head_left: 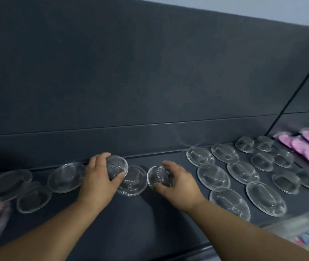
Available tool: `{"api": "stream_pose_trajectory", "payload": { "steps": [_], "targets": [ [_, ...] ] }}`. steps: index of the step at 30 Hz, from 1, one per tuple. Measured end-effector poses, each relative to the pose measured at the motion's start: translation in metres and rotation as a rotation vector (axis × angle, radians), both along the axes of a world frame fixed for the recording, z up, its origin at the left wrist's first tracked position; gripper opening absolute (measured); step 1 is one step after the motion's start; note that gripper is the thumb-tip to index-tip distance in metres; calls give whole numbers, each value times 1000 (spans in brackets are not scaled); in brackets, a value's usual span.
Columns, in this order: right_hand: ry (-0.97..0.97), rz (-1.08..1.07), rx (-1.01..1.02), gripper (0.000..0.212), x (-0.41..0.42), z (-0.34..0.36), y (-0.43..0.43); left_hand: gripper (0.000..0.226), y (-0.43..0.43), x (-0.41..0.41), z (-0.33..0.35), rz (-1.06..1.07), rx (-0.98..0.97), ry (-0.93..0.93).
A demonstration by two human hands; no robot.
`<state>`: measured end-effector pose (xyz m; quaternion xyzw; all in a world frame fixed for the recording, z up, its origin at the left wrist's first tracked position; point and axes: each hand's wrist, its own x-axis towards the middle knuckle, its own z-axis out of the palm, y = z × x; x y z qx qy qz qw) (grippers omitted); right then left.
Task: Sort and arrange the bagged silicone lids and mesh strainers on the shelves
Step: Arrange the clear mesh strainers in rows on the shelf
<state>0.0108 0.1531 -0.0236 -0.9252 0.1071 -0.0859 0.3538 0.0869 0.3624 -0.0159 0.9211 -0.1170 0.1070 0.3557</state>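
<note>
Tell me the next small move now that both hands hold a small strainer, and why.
Probably carry the right hand's small mesh strainer rightward and set it beside the small domed strainers grouped there. The left hand grips a second small strainer, which could follow. The wide flat strainers lie in their own rows, which suggests sorting by size.

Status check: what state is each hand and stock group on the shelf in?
Left hand: grips a small domed mesh strainer, tilted.
Right hand: grips a second small mesh strainer, tilted.
Wide flat mesh strainers, right: lying in rows.
Small domed strainers, far right: set in rows.
Pink bagged items: piled, blurred.
Left-side clear strainers: scattered.
</note>
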Motion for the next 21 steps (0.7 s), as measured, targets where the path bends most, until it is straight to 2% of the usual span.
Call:
{"api": "stream_pose_trajectory", "payload": {
  "steps": [8, 17, 21],
  "targets": [
    [-42, -59, 16, 70, -44, 13, -104, 67, -121, -51, 11, -144, -32, -1],
    [-49, -105, -46, 68, -126, 32, -300, 69, -317, -125, 19, -224, -109, 48],
    [-22, -159, -59, 66, -157, 33, -364, 67, -375, -152, 17, -273, -118, 80]
  ]
}}
